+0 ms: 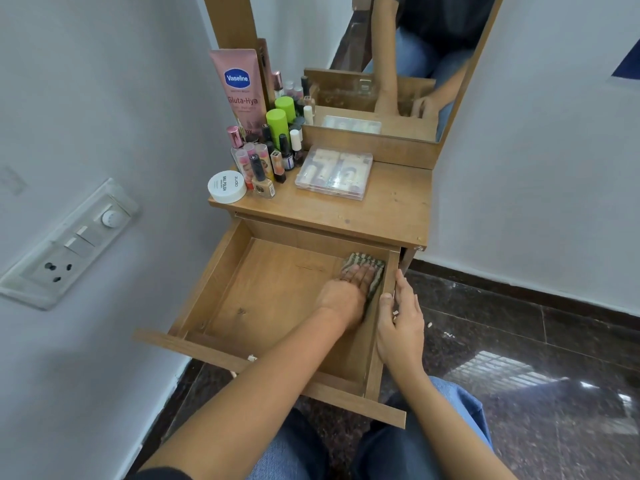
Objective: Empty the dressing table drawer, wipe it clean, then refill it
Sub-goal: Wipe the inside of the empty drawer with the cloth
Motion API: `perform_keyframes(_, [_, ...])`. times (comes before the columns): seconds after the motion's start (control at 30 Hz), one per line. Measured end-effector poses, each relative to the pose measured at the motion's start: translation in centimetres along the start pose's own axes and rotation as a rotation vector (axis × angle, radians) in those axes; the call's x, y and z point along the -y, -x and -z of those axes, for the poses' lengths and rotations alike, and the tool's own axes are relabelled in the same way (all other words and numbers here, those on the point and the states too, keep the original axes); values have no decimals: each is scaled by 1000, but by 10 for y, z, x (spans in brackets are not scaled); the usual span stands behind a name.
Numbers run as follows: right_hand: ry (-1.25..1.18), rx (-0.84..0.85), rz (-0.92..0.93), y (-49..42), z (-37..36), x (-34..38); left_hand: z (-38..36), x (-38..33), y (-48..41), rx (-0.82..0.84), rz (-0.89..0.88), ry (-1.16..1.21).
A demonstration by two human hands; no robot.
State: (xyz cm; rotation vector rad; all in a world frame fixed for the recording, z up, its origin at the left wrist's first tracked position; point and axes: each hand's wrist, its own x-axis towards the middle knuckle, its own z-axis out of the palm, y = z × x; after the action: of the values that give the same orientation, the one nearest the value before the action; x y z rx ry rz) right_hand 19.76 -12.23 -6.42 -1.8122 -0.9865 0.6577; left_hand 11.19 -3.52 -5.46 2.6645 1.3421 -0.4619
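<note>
The wooden drawer (pixel 270 292) is pulled far out of the dressing table (pixel 381 206), and its floor is bare apart from a cloth. My left hand (pixel 346 289) lies flat with straight fingers on the striped grey cloth (pixel 367 263), pressing it into the drawer's far right corner. My right hand (pixel 401 327) holds the drawer's right wall, thumb over the rim and fingers along the outside. The drawer's contents stand on the tabletop: a pink Vaseline tube (pixel 239 88), green-capped bottles (pixel 277 124), several small bottles, a white jar (pixel 227 187) and a clear plastic box (pixel 334 173).
A mirror (pixel 415 64) rises behind the tabletop and reflects my arms. A switchboard (pixel 65 244) sits on the white wall to the left. Dark polished floor (pixel 519 341) lies to the right, and my knees in jeans are below the drawer front.
</note>
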Motion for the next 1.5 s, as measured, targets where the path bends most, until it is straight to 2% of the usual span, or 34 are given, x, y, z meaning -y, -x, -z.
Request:
perform_keyframes(0.3, [-2, 16, -29, -1, -2, -1, 5, 91, 28, 71, 190, -27])
perform_keyframes(0.5, [13, 20, -22, -1, -1, -2, -1, 149, 33, 127, 325, 94])
perform_keyframes(0.67, [-48, 15, -33, 0, -5, -4, -6, 156, 37, 66, 304, 318])
perform_keyframes(0.93, [-53, 4, -17, 1, -6, 0, -11, 42, 10, -51, 69, 302])
perform_keyframes(1.1, [-54, 2, -5, 1, -4, 2, -2, -12, -7, 48, 4, 223])
perform_keyframes(1.2, [-38, 10, -1, 1, -2, 1, -3, -10, -7, 51, -47, 223])
perform_keyframes(1.5, [-1, 19, 2, 3, 4, 8, -1, 43, 31, 231, -464, 52])
